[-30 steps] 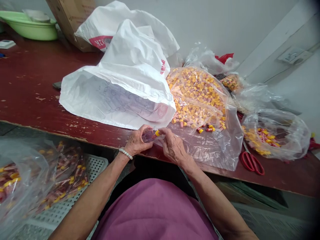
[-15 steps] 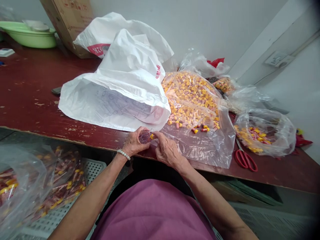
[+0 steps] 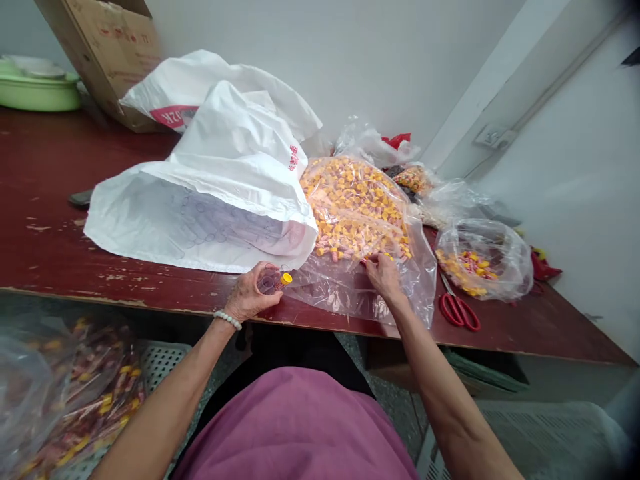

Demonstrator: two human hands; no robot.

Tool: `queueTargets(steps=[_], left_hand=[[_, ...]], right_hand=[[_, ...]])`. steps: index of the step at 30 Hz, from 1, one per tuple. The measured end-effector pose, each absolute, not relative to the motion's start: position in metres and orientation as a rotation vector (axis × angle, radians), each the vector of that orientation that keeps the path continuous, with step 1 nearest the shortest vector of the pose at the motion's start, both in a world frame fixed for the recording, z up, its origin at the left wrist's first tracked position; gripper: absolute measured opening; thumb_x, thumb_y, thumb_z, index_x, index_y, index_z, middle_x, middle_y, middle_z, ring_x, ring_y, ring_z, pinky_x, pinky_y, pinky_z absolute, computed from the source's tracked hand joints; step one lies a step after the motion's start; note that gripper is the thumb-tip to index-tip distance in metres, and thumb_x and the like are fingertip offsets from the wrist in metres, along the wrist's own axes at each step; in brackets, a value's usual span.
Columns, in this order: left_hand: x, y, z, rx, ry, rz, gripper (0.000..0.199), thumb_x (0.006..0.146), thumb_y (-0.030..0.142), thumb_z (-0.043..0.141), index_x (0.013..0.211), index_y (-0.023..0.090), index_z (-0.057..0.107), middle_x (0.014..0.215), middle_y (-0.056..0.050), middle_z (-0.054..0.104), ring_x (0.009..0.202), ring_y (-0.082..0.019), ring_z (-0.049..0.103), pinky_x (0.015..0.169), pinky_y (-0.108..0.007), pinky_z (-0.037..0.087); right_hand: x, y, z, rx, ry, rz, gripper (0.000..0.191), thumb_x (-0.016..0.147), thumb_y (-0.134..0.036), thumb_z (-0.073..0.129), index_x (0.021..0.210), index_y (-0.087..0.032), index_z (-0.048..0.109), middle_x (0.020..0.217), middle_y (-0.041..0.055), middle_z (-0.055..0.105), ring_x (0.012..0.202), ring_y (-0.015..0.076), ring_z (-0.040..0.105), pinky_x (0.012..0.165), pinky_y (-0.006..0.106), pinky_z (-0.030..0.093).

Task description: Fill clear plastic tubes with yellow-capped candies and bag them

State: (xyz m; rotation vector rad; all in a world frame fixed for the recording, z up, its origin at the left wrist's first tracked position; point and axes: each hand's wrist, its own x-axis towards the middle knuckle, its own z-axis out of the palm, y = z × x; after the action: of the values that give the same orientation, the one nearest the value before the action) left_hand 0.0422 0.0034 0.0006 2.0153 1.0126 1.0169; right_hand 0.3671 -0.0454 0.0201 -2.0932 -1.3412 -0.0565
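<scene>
My left hand (image 3: 250,293), with a beaded bracelet at the wrist, is closed around clear plastic tubes (image 3: 267,284). A small piece with a yellow cap (image 3: 286,279) sticks out at their right end. My right hand (image 3: 384,277) reaches to the mouth of a clear plastic bag (image 3: 420,293), its fingers curled at a small red-and-yellow piece (image 3: 367,260). Its fingertips are partly hidden. Heaped in that bag are many yellow-capped pieces (image 3: 355,200). An open white sack (image 3: 240,160) lies behind my left hand, with more clear tubes (image 3: 210,213) inside.
Red-handled scissors (image 3: 457,312) lie right of the big bag, beside a smaller open bag (image 3: 505,280) of pieces. At the back left stand a cardboard box (image 3: 110,60) and a green basin (image 3: 40,93). Filled bags (image 3: 100,400) rest on a white crate (image 3: 163,360) below the table's front edge.
My right hand has left the tubes and moved right to the pieces at the bag's mouth. My left hand still holds the tubes, with the yellow cap now in plain view. The camera view has shifted.
</scene>
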Motion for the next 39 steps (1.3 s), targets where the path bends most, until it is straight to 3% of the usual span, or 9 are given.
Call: queueTargets(steps=[4, 10, 12, 18, 24, 28, 31, 36, 39], left_hand=[[0.043, 0.002, 0.003, 2.009, 1.018, 1.017, 0.043, 0.06, 0.024, 0.067, 0.101, 0.019, 0.052, 0.097, -0.006, 0.068, 0.087, -0.019, 0.067, 0.078, -0.031, 0.055], [0.044, 0.002, 0.002, 2.006, 1.052, 0.998, 0.045, 0.06, 0.023, 0.067, 0.102, 0.019, 0.052, 0.099, -0.006, 0.067, 0.083, -0.017, 0.067, 0.077, -0.03, 0.055], [0.043, 0.002, 0.002, 2.02, 1.06, 1.001, 0.043, 0.06, 0.023, 0.067, 0.101, 0.019, 0.053, 0.097, -0.005, 0.067, 0.083, -0.017, 0.067, 0.077, -0.029, 0.055], [0.041, 0.002, 0.006, 2.075, 1.045, 0.975, 0.043, 0.062, 0.023, 0.066, 0.103, 0.02, 0.053, 0.095, -0.002, 0.067, 0.084, -0.017, 0.066, 0.077, -0.027, 0.053], [0.041, 0.002, 0.002, 2.071, 1.079, 0.963, 0.044, 0.063, 0.023, 0.065, 0.106, 0.022, 0.053, 0.091, 0.0, 0.067, 0.077, -0.016, 0.065, 0.07, -0.025, 0.052], [0.041, 0.003, 0.001, 2.081, 1.09, 0.976, 0.043, 0.063, 0.023, 0.064, 0.105, 0.021, 0.053, 0.091, -0.001, 0.067, 0.078, -0.016, 0.065, 0.071, -0.025, 0.052], [0.042, 0.004, 0.002, 2.101, 1.093, 0.978, 0.041, 0.063, 0.023, 0.064, 0.103, 0.02, 0.053, 0.088, -0.001, 0.067, 0.074, -0.016, 0.065, 0.069, -0.025, 0.052], [0.041, 0.004, -0.002, 2.073, 1.086, 0.968, 0.041, 0.063, 0.026, 0.066, 0.102, 0.02, 0.053, 0.09, -0.002, 0.067, 0.077, -0.016, 0.066, 0.071, -0.026, 0.053], [0.041, 0.005, -0.006, 2.044, 1.077, 1.0, 0.042, 0.062, 0.027, 0.067, 0.101, 0.02, 0.053, 0.093, -0.002, 0.068, 0.077, -0.016, 0.067, 0.072, -0.027, 0.054]], right_hand=[[0.38, -0.031, 0.01, -2.086, -1.38, -0.009, 0.014, 0.077, -0.025, 0.054, 0.079, -0.013, 0.061, 0.088, 0.0137, 0.064, 0.091, 0.0249, 0.057, 0.085, 0.039, 0.041], [0.329, -0.07, 0.036, -1.724, -1.306, 0.075, 0.032, 0.088, -0.04, 0.045, 0.107, -0.017, 0.056, 0.089, 0.007, 0.063, 0.074, 0.0164, 0.059, 0.066, 0.03, 0.047], [0.293, -0.073, 0.045, -1.525, -1.449, 0.139, 0.026, 0.087, -0.036, 0.051, 0.106, -0.02, 0.057, 0.094, 0.0059, 0.063, 0.078, 0.0153, 0.059, 0.068, 0.028, 0.047], [0.22, -0.035, 0.047, -1.344, -1.879, 0.134, 0.013, 0.084, -0.022, 0.055, 0.095, -0.018, 0.061, 0.084, 0.0056, 0.064, 0.076, 0.0159, 0.059, 0.071, 0.028, 0.048], [0.221, -0.029, 0.044, -1.327, -1.876, 0.258, 0.028, 0.087, -0.019, 0.048, 0.114, -0.018, 0.054, 0.09, 0.0064, 0.063, 0.079, 0.0161, 0.059, 0.075, 0.029, 0.048], [0.224, -0.029, 0.034, -1.312, -1.84, 0.185, 0.027, 0.082, -0.006, 0.042, 0.095, -0.019, 0.061, 0.092, 0.0072, 0.058, 0.087, 0.0173, 0.055, 0.078, 0.031, 0.047], [0.217, -0.028, 0.026, -1.28, -1.987, 0.201, 0.033, 0.076, -0.001, 0.042, 0.094, -0.019, 0.063, 0.094, 0.0075, 0.055, 0.089, 0.0182, 0.053, 0.077, 0.032, 0.047], [0.224, -0.039, 0.032, -1.262, -1.968, 0.176, 0.034, 0.078, -0.004, 0.044, 0.102, -0.02, 0.062, 0.107, 0.0087, 0.053, 0.096, 0.0177, 0.053, 0.08, 0.032, 0.047], [0.266, -0.048, 0.034, -1.392, -1.669, 0.027, 0.024, 0.082, -0.01, 0.043, 0.096, -0.02, 0.06, 0.097, 0.0057, 0.057, 0.091, 0.0161, 0.055, 0.08, 0.031, 0.046]])
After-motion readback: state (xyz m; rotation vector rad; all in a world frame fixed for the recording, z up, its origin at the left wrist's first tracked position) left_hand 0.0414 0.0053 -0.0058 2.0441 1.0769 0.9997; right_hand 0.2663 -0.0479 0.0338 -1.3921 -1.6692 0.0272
